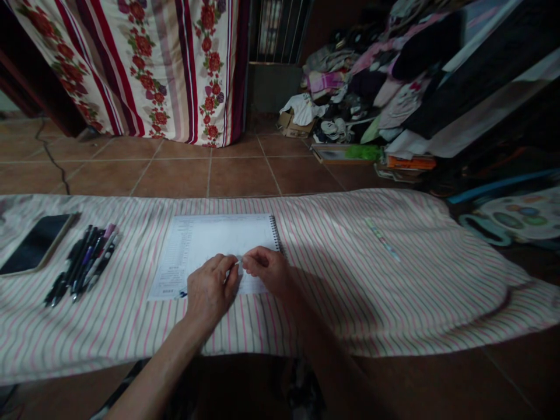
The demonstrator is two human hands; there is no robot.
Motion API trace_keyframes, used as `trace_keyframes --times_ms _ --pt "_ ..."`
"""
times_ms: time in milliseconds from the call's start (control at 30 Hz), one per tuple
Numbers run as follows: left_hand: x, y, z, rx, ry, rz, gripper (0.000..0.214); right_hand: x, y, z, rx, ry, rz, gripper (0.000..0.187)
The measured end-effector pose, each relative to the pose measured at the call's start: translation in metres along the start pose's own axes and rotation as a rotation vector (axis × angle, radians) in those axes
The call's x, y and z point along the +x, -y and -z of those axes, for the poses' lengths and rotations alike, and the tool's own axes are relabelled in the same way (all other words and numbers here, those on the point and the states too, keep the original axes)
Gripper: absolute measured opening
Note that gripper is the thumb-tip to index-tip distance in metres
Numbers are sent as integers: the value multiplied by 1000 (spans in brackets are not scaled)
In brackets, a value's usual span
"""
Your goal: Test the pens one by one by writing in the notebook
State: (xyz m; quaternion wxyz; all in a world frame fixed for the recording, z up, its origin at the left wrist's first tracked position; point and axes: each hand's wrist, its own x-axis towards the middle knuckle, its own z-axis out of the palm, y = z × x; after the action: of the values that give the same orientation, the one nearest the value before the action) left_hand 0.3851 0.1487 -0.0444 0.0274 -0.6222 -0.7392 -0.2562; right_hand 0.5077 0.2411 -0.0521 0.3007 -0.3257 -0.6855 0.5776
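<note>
A spiral-bound notebook [210, 242] lies open on a striped cloth [350, 274], its white page facing up. My left hand [210, 291] and my right hand [269, 271] rest on the lower part of the page, fingertips meeting. Between them they pinch a small thin pale object [238, 262] that I cannot make out. Both hands have their fingers curled together.
A row of several pens and markers [83, 265] lies left of the notebook, with a dark phone [37, 242] beyond them. A ruler [382, 239] lies on the cloth at the right. Behind are a tiled floor, a floral curtain [149, 64] and a heap of clothes [371, 87].
</note>
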Motion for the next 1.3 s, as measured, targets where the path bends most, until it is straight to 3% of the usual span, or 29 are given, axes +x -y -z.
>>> trace_keyframes --times_ms 200,533,800,1000,1300 --pt "1 0 0 -63 4 33 24 1 -1 0 -21 -30 4 20" --pt "4 -1 -1 -269 29 219 19 3 -6 -2 190 -25 -115 35" --pt "8 -1 -2 -478 94 396 23 4 -2 -2 294 -87 -150 27" --pt "6 1 -4 -542 86 399 22 4 -3 -1 243 -60 -109 21" --pt "6 -2 1 -408 96 356 21 3 -2 0 192 -35 -103 19"
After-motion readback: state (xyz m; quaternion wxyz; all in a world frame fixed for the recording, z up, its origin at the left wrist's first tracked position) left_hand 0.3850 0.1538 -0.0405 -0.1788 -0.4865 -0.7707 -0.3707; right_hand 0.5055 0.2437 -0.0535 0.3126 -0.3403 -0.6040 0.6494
